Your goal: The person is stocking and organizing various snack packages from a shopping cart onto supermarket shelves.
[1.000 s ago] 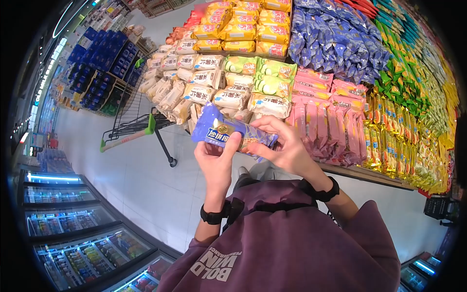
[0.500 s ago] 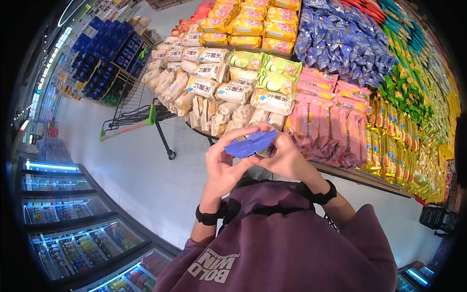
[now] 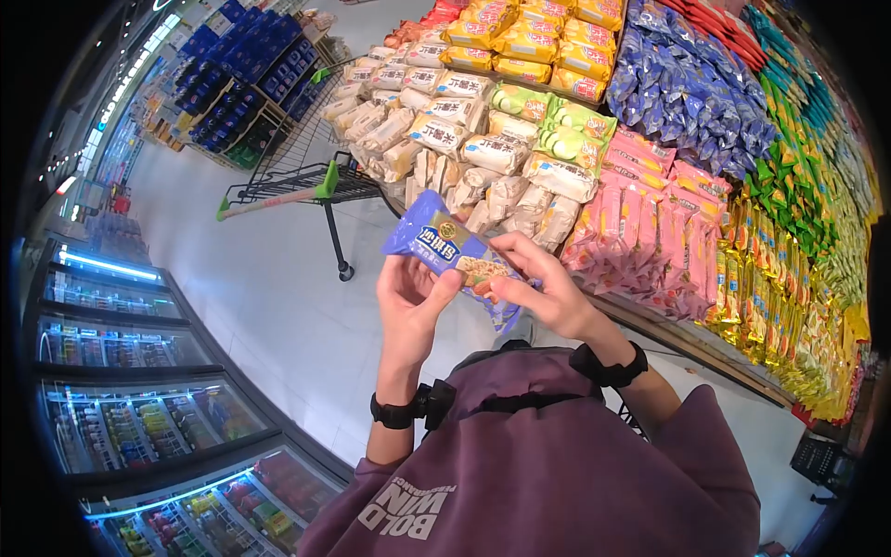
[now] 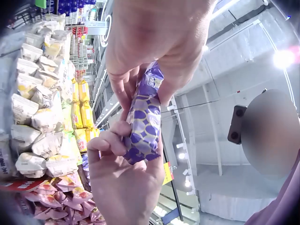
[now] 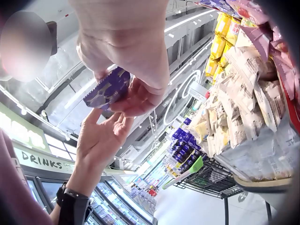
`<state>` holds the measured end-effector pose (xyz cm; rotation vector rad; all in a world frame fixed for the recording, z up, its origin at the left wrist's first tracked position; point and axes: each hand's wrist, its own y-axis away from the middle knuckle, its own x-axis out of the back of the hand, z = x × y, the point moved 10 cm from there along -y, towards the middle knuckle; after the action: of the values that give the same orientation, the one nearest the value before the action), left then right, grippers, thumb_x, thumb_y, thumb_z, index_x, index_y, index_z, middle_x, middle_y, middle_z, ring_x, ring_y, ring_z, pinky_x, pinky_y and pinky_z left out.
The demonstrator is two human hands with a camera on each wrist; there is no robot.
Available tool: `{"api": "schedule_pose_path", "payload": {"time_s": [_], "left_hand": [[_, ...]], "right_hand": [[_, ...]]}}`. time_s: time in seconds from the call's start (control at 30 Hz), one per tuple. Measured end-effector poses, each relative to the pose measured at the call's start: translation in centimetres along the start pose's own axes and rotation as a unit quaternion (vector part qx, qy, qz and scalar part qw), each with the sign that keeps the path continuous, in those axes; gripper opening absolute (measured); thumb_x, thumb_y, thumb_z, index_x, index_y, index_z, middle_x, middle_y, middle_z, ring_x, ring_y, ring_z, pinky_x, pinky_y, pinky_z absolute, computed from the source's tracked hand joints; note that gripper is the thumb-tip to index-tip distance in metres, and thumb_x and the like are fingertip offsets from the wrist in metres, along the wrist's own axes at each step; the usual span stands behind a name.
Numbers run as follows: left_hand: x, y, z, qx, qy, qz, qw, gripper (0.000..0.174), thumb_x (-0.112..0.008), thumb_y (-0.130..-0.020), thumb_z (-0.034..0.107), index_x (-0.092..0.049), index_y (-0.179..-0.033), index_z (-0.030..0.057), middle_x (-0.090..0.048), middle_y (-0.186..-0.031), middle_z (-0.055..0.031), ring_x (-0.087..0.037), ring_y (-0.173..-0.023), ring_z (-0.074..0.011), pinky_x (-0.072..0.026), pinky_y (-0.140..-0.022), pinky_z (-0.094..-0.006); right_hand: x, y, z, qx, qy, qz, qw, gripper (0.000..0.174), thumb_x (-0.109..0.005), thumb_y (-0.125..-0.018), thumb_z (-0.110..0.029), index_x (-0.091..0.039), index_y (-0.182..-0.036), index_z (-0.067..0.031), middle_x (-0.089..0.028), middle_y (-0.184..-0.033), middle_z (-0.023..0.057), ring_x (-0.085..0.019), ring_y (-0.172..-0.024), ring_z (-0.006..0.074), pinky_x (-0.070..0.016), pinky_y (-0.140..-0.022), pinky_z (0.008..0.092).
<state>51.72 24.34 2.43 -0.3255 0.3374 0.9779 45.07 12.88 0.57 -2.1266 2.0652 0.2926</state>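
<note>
Both hands hold one purple snack packet [image 3: 445,239] in front of the chest. Its printed front, with a picture of a nutty bar, faces up toward the head camera. The left hand [image 3: 411,302] grips the left end, thumb across the front. At the other end the right hand [image 3: 552,295] pinches the packet, its thumb also on the front. The left wrist view shows the patterned back of the packet [image 4: 145,119] between the two hands. In the right wrist view, a crimped end [image 5: 105,93] sticks out past the right hand [image 5: 124,61].
A display beyond the hands is stacked with white packets [image 3: 441,133], pink packets [image 3: 654,232], yellow packets [image 3: 524,42] and blue packets [image 3: 687,88]. A shopping cart [image 3: 325,181] stands at the display's left. Glass-topped freezers [image 3: 167,408] line the left side.
The packet was tipped end-on half a second ago and is now turned back, front face up. Both hands keep hold of it. The display has shifted right in the head view.
</note>
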Motion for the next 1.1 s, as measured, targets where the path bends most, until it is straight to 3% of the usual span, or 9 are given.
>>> {"api": "schedule_pose_path", "payload": {"time_s": [0.1, 0.2, 0.33, 0.47, 0.6, 0.8, 1.03, 1.1], "left_hand": [[1.8, 2.6, 0.3, 0.013, 0.034, 0.043, 0.998, 0.069, -0.078, -0.082, 0.001, -0.041, -0.14, -0.0034, -0.059, -0.124, -0.012, -0.062, -0.111, -0.0184, -0.0513, -0.096, -0.0333], [2.9, 5.3, 1.1, 0.013, 0.031, 0.075, 0.997, 0.074, -0.083, -0.077, 0.004, -0.043, -0.139, -0.0017, -0.06, -0.119, -0.0096, -0.064, -0.106, -0.0174, -0.0541, -0.09, -0.0316], [4.8, 9.4, 1.8, 0.001, 0.014, 0.144, 0.99, 0.072, -0.087, -0.073, 0.006, -0.049, -0.133, -0.0015, -0.064, -0.112, -0.0092, -0.067, -0.098, -0.017, -0.0561, -0.084, -0.0307], [6.0, 13.8, 0.5, 0.05, 0.008, 0.201, 0.978, 0.058, -0.087, -0.072, 0.002, -0.055, -0.121, -0.0011, -0.067, -0.104, -0.0097, -0.068, -0.093, -0.0171, -0.0563, -0.083, -0.0309], [5.4, 15.8, -0.3, 0.076, -0.014, 0.205, 0.976, 0.052, -0.086, -0.072, 0.0, -0.056, -0.115, -0.0009, -0.068, -0.101, -0.0104, -0.068, -0.092, -0.0172, -0.0564, -0.082, -0.0308], [4.4, 17.1, -0.5, 0.082, -0.047, 0.18, 0.979, 0.054, -0.085, -0.072, -0.001, -0.054, -0.115, -0.0007, -0.065, -0.104, -0.0095, -0.068, -0.093, -0.0172, -0.0565, -0.083, -0.0305], [1.3, 15.5, -0.9, 0.063, -0.03, 0.16, 0.985, 0.059, -0.085, -0.07, -0.003, -0.05, -0.117, 0.0017, -0.064, -0.108, -0.0103, -0.066, -0.098, -0.0176, -0.0565, -0.085, -0.0312], [0.1, 14.5, -2.4, 0.074, -0.036, 0.145, 0.986, 0.06, -0.085, -0.07, -0.004, -0.049, -0.118, 0.0022, -0.063, -0.109, -0.0107, -0.066, -0.099, -0.0181, -0.0564, -0.085, -0.0312]], "right_hand": [[-1.4, 0.7, 0.4, -0.035, -0.032, -0.003, 0.999, 0.035, -0.061, -0.098, -0.019, -0.049, -0.125, -0.0006, -0.065, -0.109, 0.0091, -0.059, -0.1, 0.008, -0.0462, -0.086, 0.0264], [-2.5, 1.4, 1.0, -0.071, 0.036, 0.001, 0.997, 0.033, -0.062, -0.097, -0.021, -0.053, -0.121, -0.0003, -0.066, -0.105, 0.0085, -0.061, -0.096, 0.0087, -0.0466, -0.084, 0.0255], [-5.1, 2.9, 2.1, -0.021, 0.021, 0.011, 0.999, 0.03, -0.067, -0.094, -0.018, -0.057, -0.117, -0.0015, -0.066, -0.102, 0.0075, -0.062, -0.095, 0.0093, -0.0484, -0.084, 0.0274], [-7.4, 5.4, 1.5, 0.064, 0.088, -0.008, 0.994, 0.042, -0.079, -0.084, -0.015, -0.058, -0.118, -0.0004, -0.066, -0.106, 0.0056, -0.062, -0.096, 0.0121, -0.0493, -0.085, 0.0289], [-7.8, 7.4, 2.4, 0.051, 0.13, -0.007, 0.99, 0.045, -0.081, -0.081, -0.017, -0.061, -0.118, -0.0009, -0.067, -0.107, 0.0067, -0.063, -0.094, 0.0142, -0.0496, -0.084, 0.0304], [-7.5, 9.1, 0.9, 0.099, 0.237, -0.003, 0.967, 0.047, -0.082, -0.078, -0.02, -0.063, -0.115, 0.0008, -0.067, -0.105, 0.0095, -0.064, -0.088, 0.0176, -0.0495, -0.079, 0.0304], [-5.1, 10.0, -1.0, 0.11, 0.24, -0.002, 0.965, 0.049, -0.082, -0.078, -0.022, -0.062, -0.118, -0.0044, -0.065, -0.11, 0.0133, -0.065, -0.101, 0.0261, -0.0501, -0.089, 0.0354], [-3.2, 10.6, -1.0, 0.09, 0.253, 0.008, 0.963, 0.05, -0.083, -0.077, -0.018, -0.061, -0.119, -0.0032, -0.065, -0.113, 0.0111, -0.064, -0.103, 0.0215, -0.0491, -0.091, 0.0334]]}}
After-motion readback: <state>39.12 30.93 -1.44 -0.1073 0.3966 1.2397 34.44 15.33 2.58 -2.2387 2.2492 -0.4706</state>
